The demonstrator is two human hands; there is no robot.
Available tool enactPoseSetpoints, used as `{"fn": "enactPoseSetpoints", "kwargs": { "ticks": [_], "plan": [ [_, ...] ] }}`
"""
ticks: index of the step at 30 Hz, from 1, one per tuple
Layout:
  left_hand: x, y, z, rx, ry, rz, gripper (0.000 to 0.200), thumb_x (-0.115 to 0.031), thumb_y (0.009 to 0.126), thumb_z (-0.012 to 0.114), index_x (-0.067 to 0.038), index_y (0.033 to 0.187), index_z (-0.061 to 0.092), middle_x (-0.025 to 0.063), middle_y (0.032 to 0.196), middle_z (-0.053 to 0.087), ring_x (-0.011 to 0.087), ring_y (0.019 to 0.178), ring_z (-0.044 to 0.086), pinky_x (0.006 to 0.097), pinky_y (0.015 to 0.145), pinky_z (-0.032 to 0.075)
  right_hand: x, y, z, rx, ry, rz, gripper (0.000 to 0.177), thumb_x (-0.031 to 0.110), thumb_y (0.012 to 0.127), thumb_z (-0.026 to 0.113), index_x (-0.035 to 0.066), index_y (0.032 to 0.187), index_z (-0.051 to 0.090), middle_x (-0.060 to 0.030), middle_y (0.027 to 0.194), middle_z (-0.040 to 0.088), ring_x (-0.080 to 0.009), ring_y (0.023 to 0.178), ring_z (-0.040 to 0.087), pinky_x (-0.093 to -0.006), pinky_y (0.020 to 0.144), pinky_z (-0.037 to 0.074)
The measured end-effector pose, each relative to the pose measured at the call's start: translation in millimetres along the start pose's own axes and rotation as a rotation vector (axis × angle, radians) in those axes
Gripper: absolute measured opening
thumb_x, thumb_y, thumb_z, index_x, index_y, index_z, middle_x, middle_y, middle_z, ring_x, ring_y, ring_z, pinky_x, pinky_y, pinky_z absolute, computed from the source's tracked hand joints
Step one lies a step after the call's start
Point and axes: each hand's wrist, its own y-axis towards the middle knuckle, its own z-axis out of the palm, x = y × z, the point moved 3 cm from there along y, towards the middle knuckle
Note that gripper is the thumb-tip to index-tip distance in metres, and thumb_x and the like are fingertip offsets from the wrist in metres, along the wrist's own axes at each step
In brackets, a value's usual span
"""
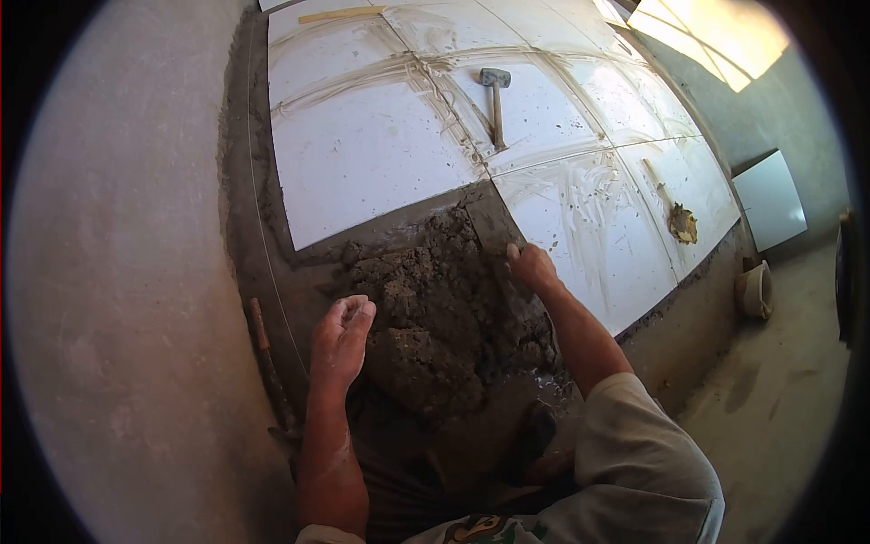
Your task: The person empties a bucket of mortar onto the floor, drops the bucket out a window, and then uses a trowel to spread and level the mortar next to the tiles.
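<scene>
My right hand (532, 268) is wrapped round a flat, mud-coated trowel (494, 220), its blade lying against the edge of a white tile (580, 218). Below and left of the blade is a heap of dark wet mortar (412, 308), rough and lumpy. My left hand (343, 331) hovers at the left side of the heap, fingers curled in against the thumb; whether anything is in them is hidden. A thin string line (263, 213) runs beside that hand along the wall.
Laid white tiles (362, 150), smeared with mortar, carry a mallet (497, 104), a wooden strip (340, 15) and a yellowish clump (682, 224). A long-handled tool (263, 340) lies by the left wall. To the right are a bucket (754, 290) and a leaning tile (770, 199).
</scene>
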Motion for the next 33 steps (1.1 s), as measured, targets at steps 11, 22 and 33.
{"fn": "enactPoseSetpoints", "kwargs": {
  "ticks": [11, 22, 33],
  "plan": [
    [8.0, -8.8, -16.4, -0.032, -0.010, 0.026, 0.045, -0.037, 0.089, 0.062, 0.000, 0.115, 0.060, 0.0101, 0.105, 0.065, 0.0167, 0.097, 0.061, 0.0308, 0.087, 0.047, -16.8, -5.4, -14.3, -0.054, -0.019, -0.010, 0.060, 0.047, 0.090, 0.047, -0.011, 0.101, 0.063, -0.0326, 0.101, 0.062, -0.0436, 0.104, 0.059, -0.0469, 0.091, 0.045],
    [-5.4, -7.9, -8.0, 0.003, 0.084, 0.035, 0.046, -0.037, 0.089, 0.061, 0.000, 0.116, 0.060, 0.0124, 0.107, 0.066, 0.0191, 0.098, 0.063, 0.0319, 0.087, 0.048, -5.6, -62.3, 12.5, 0.137, -0.105, 0.020, 0.057, 0.045, 0.090, 0.046, -0.009, 0.096, 0.062, -0.0326, 0.098, 0.062, -0.0443, 0.097, 0.061, -0.0501, 0.088, 0.047],
    [5.1, -2.4, -3.4, 0.052, 0.014, 0.047, 0.048, -0.039, 0.089, 0.061, 0.000, 0.116, 0.060, 0.0130, 0.108, 0.065, 0.0197, 0.099, 0.062, 0.0326, 0.087, 0.047, -6.1, -52.5, -18.6, 0.028, -0.052, 0.000, 0.061, 0.047, 0.090, 0.045, -0.011, 0.100, 0.062, -0.0332, 0.096, 0.063, -0.0418, 0.098, 0.062, -0.0471, 0.088, 0.046]
  ]
}}
